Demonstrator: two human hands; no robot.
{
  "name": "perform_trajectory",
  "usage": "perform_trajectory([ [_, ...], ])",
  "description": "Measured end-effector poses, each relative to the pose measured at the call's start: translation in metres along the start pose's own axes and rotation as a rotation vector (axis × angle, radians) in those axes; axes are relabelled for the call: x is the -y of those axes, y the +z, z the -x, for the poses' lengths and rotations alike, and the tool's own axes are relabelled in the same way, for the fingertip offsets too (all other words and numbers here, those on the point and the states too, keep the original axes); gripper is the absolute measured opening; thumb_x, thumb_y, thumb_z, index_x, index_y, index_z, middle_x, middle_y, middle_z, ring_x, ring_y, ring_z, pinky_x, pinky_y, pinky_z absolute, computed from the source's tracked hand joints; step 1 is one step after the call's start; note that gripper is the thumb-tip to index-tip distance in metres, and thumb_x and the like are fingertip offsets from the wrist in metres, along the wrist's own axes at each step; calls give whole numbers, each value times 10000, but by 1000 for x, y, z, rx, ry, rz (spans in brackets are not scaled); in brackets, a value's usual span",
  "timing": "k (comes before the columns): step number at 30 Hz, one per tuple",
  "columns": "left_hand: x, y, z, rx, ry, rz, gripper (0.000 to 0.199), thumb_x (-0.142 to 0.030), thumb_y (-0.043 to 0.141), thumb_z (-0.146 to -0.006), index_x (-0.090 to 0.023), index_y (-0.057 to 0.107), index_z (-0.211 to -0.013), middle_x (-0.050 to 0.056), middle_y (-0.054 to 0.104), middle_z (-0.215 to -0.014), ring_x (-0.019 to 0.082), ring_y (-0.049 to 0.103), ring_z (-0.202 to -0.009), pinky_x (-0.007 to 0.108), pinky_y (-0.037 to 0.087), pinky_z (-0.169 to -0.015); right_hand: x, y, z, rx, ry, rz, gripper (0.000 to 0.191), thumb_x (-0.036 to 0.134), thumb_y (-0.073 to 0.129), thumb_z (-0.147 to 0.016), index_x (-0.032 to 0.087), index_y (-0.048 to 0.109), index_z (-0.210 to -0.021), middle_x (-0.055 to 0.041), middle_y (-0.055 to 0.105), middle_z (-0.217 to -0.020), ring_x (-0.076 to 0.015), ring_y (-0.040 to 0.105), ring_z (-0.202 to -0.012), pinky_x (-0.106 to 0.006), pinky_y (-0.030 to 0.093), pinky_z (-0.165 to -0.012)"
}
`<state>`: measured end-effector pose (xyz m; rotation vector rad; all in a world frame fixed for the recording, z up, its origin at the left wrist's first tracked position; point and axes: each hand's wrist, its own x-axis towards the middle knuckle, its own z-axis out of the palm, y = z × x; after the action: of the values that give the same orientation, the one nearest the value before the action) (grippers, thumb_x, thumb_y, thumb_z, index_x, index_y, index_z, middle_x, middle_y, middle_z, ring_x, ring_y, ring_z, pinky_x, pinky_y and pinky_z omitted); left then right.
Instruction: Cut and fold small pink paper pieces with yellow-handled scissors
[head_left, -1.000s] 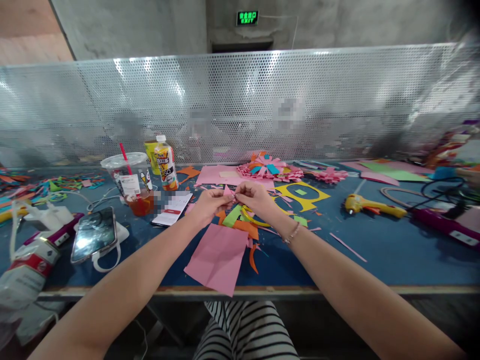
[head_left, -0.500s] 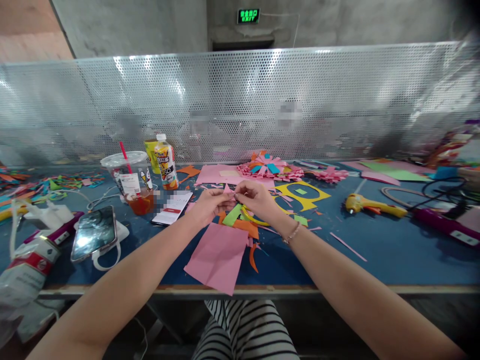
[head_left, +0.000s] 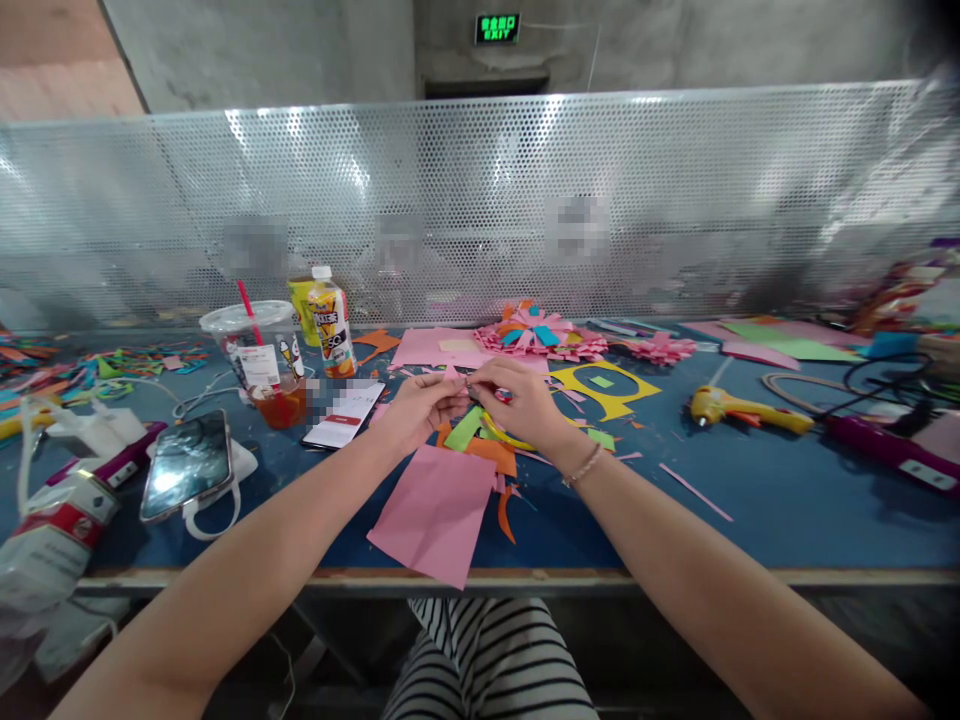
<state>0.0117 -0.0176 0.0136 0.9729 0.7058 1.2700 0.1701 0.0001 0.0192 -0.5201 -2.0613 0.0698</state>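
Observation:
Over the middle of the table, my left hand [head_left: 426, 405] pinches a small pink paper piece [head_left: 452, 373], whose tip shows above the fingers. My right hand [head_left: 517, 400] is closed at its right side, fingertips together; what they hold is too small to name. Below the hands a pink sheet [head_left: 435, 513] lies over the table's front edge. Green paper [head_left: 465, 429] and orange scraps [head_left: 491, 455] lie between the sheet and my right hand. A yellow paper with round cutouts [head_left: 637, 385] is to the right.
To the left stand a drink cup [head_left: 262, 365], a bottle [head_left: 331, 325] and a phone [head_left: 187, 465]. A yellow glue gun [head_left: 750, 410] lies right. Pink paper flowers [head_left: 536, 335] sit at the back, before a perforated metal screen [head_left: 480, 200].
The fingers of my right hand have shifted slightly and lie flatter beside the pink piece. Less of the pink tip shows above my left hand.

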Motion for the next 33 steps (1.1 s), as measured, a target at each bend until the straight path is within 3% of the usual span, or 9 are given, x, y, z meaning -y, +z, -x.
perform_trajectory([
  [5,0,0,-1,-19,18,53,71,-137,679,-645,-100,642,-692,40,661,-625,83,614,-549,198,515,-603,-3,0,2,1,-73,54,200,150,452,-825,197,624,-915,-66,607,-842,-158,566,-792,-311,475,-738],
  [14,3,-4,-6,-22,24,88,78,-140,684,-635,-104,639,-687,27,644,-605,70,597,-542,181,503,-575,-2,-8,2,269,-319,451,327,75,363,-828,117,597,-1052,-127,606,-888,-209,545,-848,-359,474,-775],
  [17,0,-5,-6,-19,11,116,62,-119,675,-636,-104,630,-675,10,626,-584,56,580,-531,172,496,-573,0,-5,2,229,-234,354,331,82,376,-828,141,609,-1055,-116,604,-886,-195,550,-826,-345,474,-757],
  [21,-5,-7,-7,6,24,126,84,-119,678,-627,-102,595,-626,-8,580,-535,38,538,-494,154,463,-525,1,4,0,1,96,9,273,156,424,-833,220,645,-980,-47,607,-785,-151,565,-728,-293,473,-667],
  [23,-6,-7,-7,21,26,117,104,-124,683,-618,-104,581,-619,-14,567,-531,34,520,-483,153,447,-505,1,9,-2,-43,232,-94,245,178,440,-824,212,650,-945,-39,620,-773,-149,573,-714,-291,467,-658],
  [33,-4,-6,-5,143,28,61,132,-175,660,-655,-112,558,-601,-23,524,-521,35,492,-494,157,422,-501,2,13,-1,3,341,-227,164,212,436,-806,191,597,-829,-26,592,-712,-144,551,-673,-267,419,-606],
])
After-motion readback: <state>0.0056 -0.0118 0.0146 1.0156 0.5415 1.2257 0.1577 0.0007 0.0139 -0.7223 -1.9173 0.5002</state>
